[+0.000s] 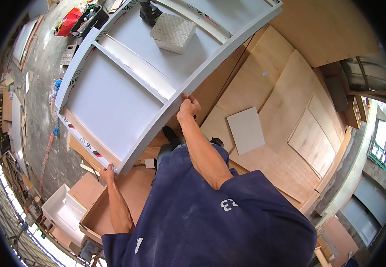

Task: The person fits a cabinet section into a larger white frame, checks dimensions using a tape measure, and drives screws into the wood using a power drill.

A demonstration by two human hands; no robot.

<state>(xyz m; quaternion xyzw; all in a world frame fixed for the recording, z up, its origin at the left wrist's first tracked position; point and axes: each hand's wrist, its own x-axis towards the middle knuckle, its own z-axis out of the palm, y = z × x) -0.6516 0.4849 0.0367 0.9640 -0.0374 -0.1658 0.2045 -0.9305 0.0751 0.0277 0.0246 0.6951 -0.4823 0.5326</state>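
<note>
Left hand (108, 172) is gripping the grey-framed white rectangular panel (112, 93) at eight o'clock, right hand (189, 107) its long edge; grey concrete floor (46, 53) is opening at ten; tape (75, 76) is reading "ARP".

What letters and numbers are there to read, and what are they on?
"3": shirt; the white mark beside it is unclear.
"ARP", it seems: frame; its other print is too small or blurred.
Unreadable: the shirt's lower white mark, and the black box, too small.

The view's top edge cuts off the framed panel (210, 66).
</note>
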